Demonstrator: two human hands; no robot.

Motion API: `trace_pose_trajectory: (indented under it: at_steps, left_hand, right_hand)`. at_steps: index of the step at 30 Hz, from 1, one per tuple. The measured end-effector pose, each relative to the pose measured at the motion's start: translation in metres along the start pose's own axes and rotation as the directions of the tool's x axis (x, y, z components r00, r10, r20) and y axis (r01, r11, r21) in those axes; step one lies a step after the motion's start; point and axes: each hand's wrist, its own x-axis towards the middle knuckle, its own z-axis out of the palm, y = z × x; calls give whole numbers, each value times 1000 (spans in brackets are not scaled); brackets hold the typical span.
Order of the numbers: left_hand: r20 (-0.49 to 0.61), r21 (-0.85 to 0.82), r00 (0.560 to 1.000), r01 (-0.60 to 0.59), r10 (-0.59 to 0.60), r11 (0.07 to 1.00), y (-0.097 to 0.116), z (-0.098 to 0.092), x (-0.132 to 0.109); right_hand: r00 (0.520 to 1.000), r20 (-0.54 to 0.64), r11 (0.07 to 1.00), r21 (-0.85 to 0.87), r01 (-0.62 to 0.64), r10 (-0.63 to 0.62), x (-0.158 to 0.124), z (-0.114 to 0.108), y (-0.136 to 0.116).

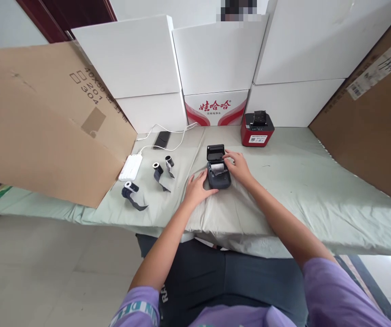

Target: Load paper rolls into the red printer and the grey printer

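A small dark grey label printer [218, 175] lies on the cloth-covered table [300, 190] with its lid flipped up and a white paper roll showing inside. My left hand [197, 187] rests against the printer's left side, fingers curled around its edge. My right hand [238, 164] sits at the printer's right side, fingertips at the open paper bay. Three small paper rolls [158, 169] with dark loose tails lie to the left of the printer.
A red printer [257, 129] stands at the back of the table. A white power adapter [130, 166] with its cable and a black phone [161, 139] lie at the left. White boxes line the back; cardboard sheets lean at both sides.
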Motion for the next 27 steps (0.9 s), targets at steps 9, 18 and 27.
trace_pose_trajectory:
  at_steps: [9,18,27]
  left_hand:
    - [1,-5,1000,-9,9,1000,0,-2,0]
    - [19,2,1000,-19,19,1000,2,-3,1]
    - [34,33,999,-41,40,999,3,-3,1]
  right_hand:
    - [881,411,855,-519,14,234,26,-16,-44]
    - [890,386,874,-485,-28,242,22,-13,-36]
    - [933,311,909,-414,-39,182,23,-10,-22]
